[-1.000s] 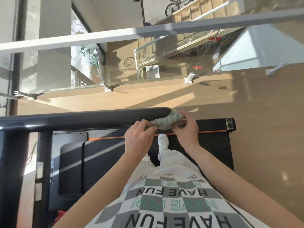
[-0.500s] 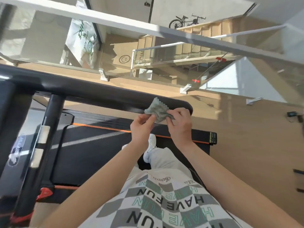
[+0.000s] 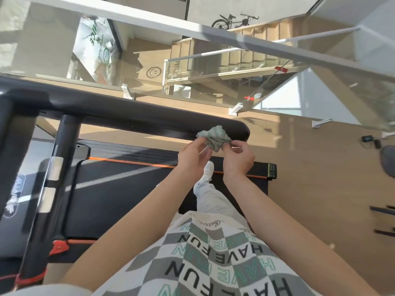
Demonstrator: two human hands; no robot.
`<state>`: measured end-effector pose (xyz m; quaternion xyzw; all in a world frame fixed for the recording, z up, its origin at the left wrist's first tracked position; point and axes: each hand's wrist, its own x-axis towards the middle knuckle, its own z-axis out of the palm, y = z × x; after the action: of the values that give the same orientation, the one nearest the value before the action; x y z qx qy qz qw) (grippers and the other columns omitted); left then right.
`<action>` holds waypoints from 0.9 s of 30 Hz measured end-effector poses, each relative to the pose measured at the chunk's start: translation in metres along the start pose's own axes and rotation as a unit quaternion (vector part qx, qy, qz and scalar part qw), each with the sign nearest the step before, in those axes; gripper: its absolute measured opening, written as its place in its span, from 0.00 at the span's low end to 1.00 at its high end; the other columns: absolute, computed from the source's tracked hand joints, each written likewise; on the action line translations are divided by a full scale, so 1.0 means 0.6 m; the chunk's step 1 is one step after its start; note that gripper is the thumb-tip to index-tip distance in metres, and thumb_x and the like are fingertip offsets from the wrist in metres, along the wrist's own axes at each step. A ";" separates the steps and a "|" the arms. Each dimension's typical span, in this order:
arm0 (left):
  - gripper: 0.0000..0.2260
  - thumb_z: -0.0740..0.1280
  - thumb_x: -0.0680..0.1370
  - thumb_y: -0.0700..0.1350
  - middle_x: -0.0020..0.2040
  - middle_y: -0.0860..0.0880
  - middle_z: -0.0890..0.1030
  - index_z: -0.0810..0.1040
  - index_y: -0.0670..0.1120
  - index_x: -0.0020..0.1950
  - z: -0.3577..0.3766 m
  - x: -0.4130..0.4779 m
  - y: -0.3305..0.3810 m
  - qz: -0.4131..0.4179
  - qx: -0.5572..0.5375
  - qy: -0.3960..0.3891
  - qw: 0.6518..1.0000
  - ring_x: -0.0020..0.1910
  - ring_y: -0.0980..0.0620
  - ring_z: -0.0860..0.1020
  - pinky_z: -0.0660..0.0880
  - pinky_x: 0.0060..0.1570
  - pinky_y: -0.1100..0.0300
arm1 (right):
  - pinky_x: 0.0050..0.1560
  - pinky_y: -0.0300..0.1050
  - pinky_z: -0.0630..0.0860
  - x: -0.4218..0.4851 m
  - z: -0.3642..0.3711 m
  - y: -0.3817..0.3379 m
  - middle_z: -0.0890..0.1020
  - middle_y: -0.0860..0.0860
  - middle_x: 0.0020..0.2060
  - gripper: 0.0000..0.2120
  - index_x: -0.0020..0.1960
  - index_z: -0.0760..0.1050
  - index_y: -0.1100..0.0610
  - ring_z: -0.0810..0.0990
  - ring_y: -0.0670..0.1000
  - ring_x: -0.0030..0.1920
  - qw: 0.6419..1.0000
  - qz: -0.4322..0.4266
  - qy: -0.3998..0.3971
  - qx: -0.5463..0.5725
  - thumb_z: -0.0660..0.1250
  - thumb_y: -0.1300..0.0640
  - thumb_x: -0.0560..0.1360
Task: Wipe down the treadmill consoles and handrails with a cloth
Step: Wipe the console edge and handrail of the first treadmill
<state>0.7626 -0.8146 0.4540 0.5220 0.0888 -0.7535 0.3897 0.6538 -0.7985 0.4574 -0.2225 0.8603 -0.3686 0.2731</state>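
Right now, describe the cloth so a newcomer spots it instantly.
Find the black treadmill handrail crossing the frame. Near its rounded right end, the left hand and right hand pinch a crumpled cloth. It alone is pale green and wrinkled against smooth black.

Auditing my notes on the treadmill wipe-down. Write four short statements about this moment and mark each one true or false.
1. The left hand and the right hand both hold the cloth. True.
2. The cloth lies spread flat on the treadmill belt. False: it is bunched up, held in the air by the rounded end of the handrail.
3. A bicycle stands above the stairs. True.
4. The person's shoe is black. False: it is white.
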 end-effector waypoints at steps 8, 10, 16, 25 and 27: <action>0.15 0.72 0.78 0.43 0.59 0.41 0.82 0.79 0.39 0.64 0.064 -0.005 -0.037 -0.085 -0.015 -0.043 0.995 0.59 0.46 0.81 0.81 0.57 0.56 | 0.51 0.49 0.84 0.053 -0.063 0.004 0.84 0.62 0.53 0.13 0.60 0.78 0.65 0.86 0.58 0.51 0.878 0.293 -0.116 0.361 0.71 0.66 0.76; 0.17 0.72 0.77 0.43 0.61 0.40 0.82 0.79 0.38 0.65 0.070 0.001 -0.043 -0.105 -0.019 -0.039 0.993 0.60 0.44 0.81 0.82 0.53 0.56 | 0.54 0.48 0.83 0.065 -0.072 0.006 0.84 0.63 0.56 0.14 0.61 0.78 0.66 0.85 0.58 0.54 0.872 0.289 -0.123 0.376 0.70 0.67 0.76; 0.12 0.70 0.78 0.40 0.59 0.41 0.83 0.79 0.40 0.61 0.044 0.015 -0.031 -0.119 -0.035 -0.015 0.992 0.59 0.46 0.82 0.82 0.47 0.59 | 0.61 0.51 0.80 0.045 -0.060 0.003 0.83 0.60 0.57 0.18 0.63 0.75 0.65 0.83 0.57 0.58 0.896 0.229 -0.178 0.337 0.73 0.64 0.76; 0.07 0.68 0.81 0.42 0.57 0.40 0.82 0.76 0.40 0.57 -0.036 0.027 0.036 -0.061 -0.082 0.053 0.993 0.58 0.46 0.81 0.80 0.50 0.60 | 0.52 0.46 0.83 0.008 0.043 0.003 0.84 0.58 0.57 0.16 0.61 0.79 0.61 0.84 0.55 0.56 0.842 0.344 -0.279 0.307 0.75 0.62 0.74; 0.09 0.67 0.82 0.42 0.57 0.39 0.81 0.75 0.40 0.60 -0.046 0.028 0.044 -0.049 -0.079 0.052 0.994 0.61 0.46 0.80 0.80 0.54 0.59 | 0.49 0.43 0.83 0.006 0.050 0.001 0.83 0.59 0.57 0.16 0.60 0.79 0.62 0.84 0.55 0.56 0.824 0.374 -0.279 0.319 0.75 0.63 0.74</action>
<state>0.7977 -0.8260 0.4348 0.5234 0.1931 -0.7340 0.3873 0.6702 -0.8155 0.4382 0.1229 0.5985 -0.4143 0.6746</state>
